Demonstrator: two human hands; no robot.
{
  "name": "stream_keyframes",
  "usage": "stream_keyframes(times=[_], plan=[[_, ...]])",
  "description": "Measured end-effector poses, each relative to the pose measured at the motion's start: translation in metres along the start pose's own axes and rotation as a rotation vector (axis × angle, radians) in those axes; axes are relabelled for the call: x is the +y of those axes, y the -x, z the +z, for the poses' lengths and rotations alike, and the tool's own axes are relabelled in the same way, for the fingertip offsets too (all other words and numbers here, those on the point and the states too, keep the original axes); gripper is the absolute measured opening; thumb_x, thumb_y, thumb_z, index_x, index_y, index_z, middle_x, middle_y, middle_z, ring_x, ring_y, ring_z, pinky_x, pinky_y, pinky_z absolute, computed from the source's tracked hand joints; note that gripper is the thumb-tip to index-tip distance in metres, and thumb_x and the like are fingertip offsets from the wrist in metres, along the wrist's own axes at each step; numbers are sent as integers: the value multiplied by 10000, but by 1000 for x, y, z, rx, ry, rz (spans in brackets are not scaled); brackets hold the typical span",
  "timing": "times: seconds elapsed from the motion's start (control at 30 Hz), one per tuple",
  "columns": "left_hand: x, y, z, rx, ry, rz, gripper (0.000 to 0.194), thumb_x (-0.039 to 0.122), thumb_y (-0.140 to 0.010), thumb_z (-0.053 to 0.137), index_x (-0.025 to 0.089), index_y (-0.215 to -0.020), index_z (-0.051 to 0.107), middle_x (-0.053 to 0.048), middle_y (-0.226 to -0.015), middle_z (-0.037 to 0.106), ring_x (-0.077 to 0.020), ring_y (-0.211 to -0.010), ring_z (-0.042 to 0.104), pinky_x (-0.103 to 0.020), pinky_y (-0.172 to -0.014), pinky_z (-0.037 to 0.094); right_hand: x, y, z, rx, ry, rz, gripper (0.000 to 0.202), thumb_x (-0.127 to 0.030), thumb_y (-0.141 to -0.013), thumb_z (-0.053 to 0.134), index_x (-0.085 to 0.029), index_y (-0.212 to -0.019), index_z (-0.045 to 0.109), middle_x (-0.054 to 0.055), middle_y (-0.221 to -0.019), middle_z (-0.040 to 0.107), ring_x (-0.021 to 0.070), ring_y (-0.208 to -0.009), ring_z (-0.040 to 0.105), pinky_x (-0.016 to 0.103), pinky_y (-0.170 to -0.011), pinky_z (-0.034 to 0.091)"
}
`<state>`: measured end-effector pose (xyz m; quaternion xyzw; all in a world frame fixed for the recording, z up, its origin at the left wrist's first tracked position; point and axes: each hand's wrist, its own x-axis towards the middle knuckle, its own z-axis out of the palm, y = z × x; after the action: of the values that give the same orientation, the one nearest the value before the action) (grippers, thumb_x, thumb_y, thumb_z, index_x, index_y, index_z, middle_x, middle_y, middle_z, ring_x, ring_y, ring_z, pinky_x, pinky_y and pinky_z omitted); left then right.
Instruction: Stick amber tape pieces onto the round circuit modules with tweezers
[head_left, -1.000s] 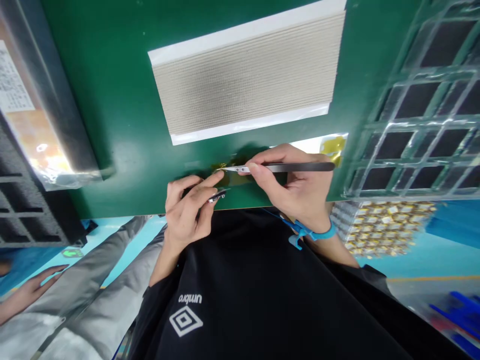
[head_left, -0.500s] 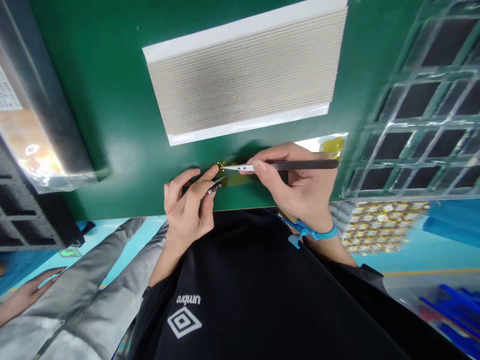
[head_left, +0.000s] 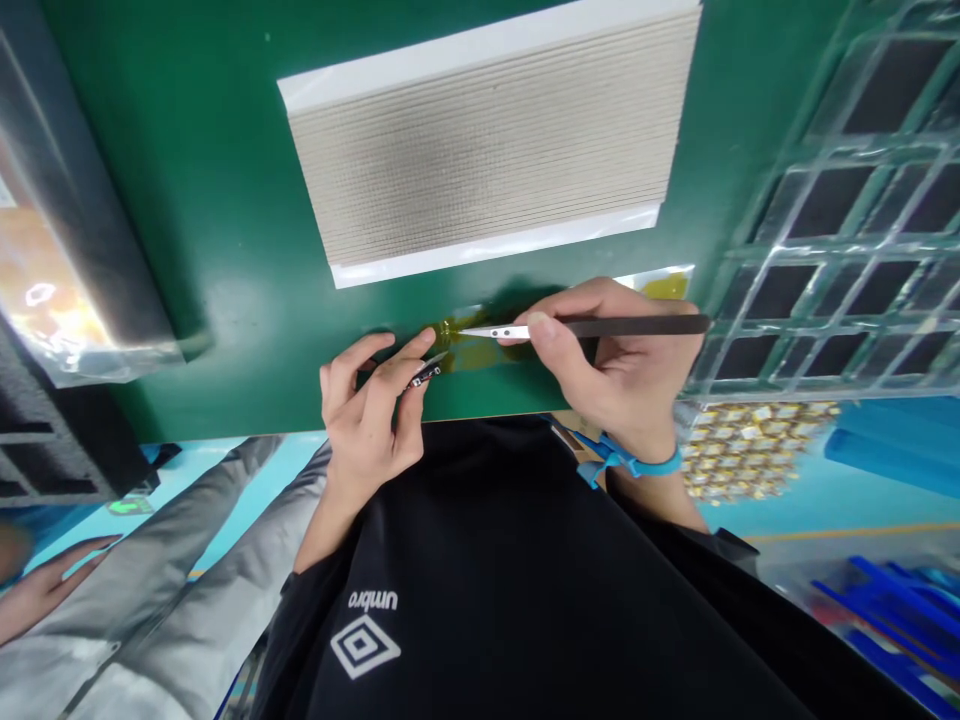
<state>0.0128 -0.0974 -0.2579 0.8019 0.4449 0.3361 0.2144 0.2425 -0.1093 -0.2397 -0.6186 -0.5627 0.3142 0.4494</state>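
Amber film (head_left: 476,352) lying on green tabletop (head_left: 240,200), near the front edge (head_left: 480,416)

Clock positions are being taken from the film. Thin, translucent and glossy, it is showing bright highlights at its left end. At eight o'clock the left hand (head_left: 367,405) is pinching a small black-and-metal part (head_left: 424,375) between thumb and fingers; a thin pointed tip is projecting from that part, and the index fingertip is resting at the film's left end. At three o'clock the right hand (head_left: 626,370) is pinching slim tweezers (head_left: 600,327), dark along the shank, pale and tapering toward the point; whether the tips are gripping the film cannot be told. A blue band (head_left: 656,466) is circling the right wrist.

At twelve o'clock a ribbed, grey-beige sheet (head_left: 487,150) with smooth white borders is lying aslant. Toward three o'clock a clear, pocketed plastic tray (head_left: 814,247) is bounding the right hand's side closely. Smooth green surface is extending at ten o'clock, between the left hand and a long dark bar (head_left: 90,150), leaving room there.
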Motion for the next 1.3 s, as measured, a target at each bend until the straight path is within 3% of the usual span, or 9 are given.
stream_keyframes(times=[0.27, 0.43, 0.6, 0.73, 0.87, 1.03, 1.13, 1.23, 1.3], plan=[[0, -1, -2, -22, 14, -19, 166, 112, -1077, 662, 239, -1178, 697, -42, -1216, 878, -243, -1168, 761, -388, -853, 556, -2, 3, 1, -6, 17, 21, 74, -252, -1035, 798, -270, -967, 821, -10, -835, 811, 144, -627, 704, 306, -604, 617], [0, -2, -3, -26, 17, -18, 162, 105, -1081, 655, 229, -1180, 687, -50, -1218, 880, -246, -1167, 760, -385, -856, 561, -5, 1, 3, -25, -15, 30, 101, -172, -1030, 793, -259, -987, 821, -16, -911, 837, 137, -722, 760, 287, -699, 648], [-3, 0, -3, 2, 77, -21, 209, 87, -1049, 682, 225, -1206, 690, -60, -1243, 882, -244, -1172, 789, -380, -912, 609, -3, -1, 2, -24, -119, 35, 114, -152, -1024, 793, -249, -972, 822, -8, -895, 830, 152, -745, 780, 298, -681, 644], [-5, 0, -7, -21, 146, 88, 188, 68, -1020, 695, 198, -1155, 703, -73, -1156, 897, -242, -1128, 830, -375, -906, 609, 0, -3, 2, -13, -164, 58, 102, -202, -1045, 786, -238, -956, 822, 3, -857, 812, 138, -670, 724, 297, -592, 564], [-7, -2, -8, -80, 64, 187, 191, 52, -1000, 690, 199, -1121, 704, -56, -1143, 903, -243, -1083, 837, -377, -833, 547, 2, -3, 2, -18, -206, 91, 140, -291, -1070, 785, -241, -946, 826, 5, -821, 794, 131, -623, 684, 299, -537, 497], [-6, 0, -6, -63, 70, 192, 191, 55, -999, 692, 196, -1124, 720, -54, -1145, 903, -253, -1068, 830, -383, -833, 550, 9, 0, 2, 43, -317, 83, 136, -361, -1082, 786, -265, -1001, 837, -6, -878, 823, 150, -692, 765, 295, -605, 597], [3, 0, -7, 44, 246, 84, 173, 107, -1033, 719, 215, -1162, 760, -49, -1132, 904, -236, -1016, 820, -384, -855, 603, 8, -3, 3, 115, -386, 43, 174, -416, -1073, 806, -268, -986, 829, 0, -817, 791, 170, -695, 772, 308, -593, 602], [16, -9, -8, 170, 657, -254, 166, 241, -1121, 713, 262, -1273, 777, -12, -1064, 895, -197, -950, 840, -342, -829, 656, -2, -12, 5, 241, -469, -56, 177, -430, -1048, 837, -271, -974, 814, 2, -742, 713, 187, -647, 742, 343, -550, 557], [20, -18, -8, 153, 878, -449, 219, 326, -1138, 720, 294, -1346, 781, 7, -1016, 876, -196, -978, 859, -295, -772, 655, -11, -18, 7, 348, -506, -113, 190, -439, -1043, 841, -265, -979, 796, -2, -763, 660, 179, -599, 715, 352, -512, 516]])
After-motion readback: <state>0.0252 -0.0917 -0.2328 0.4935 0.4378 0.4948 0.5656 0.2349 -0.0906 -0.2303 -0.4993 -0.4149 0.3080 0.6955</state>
